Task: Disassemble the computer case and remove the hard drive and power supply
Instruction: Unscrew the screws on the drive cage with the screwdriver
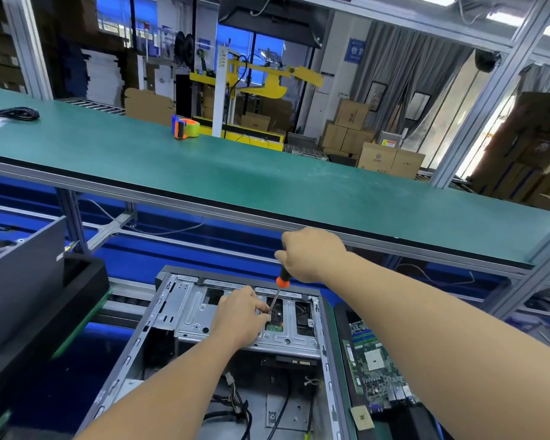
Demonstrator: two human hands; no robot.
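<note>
An open computer case point(169, 315) lies flat at the bottom centre, its metal drive cage point(194, 315) at the far end. My right hand point(311, 252) grips the black and orange handle of a screwdriver point(281, 281) held upright over the cage. Its shaft runs down into a cage opening where a green hard drive board point(274, 327) shows. My left hand point(240, 315) rests on the cage and pinches the shaft near its tip. Loose cables point(235, 404) lie inside the case. The power supply is not visible.
A motherboard point(375, 363) lies right of the case. A black panel and foam tray point(29, 312) stand at the left. A green shelf point(267, 179) spans above, carrying a tape dispenser point(185, 127) and a black cable point(13, 113). Cardboard boxes point(378, 154) are stacked behind.
</note>
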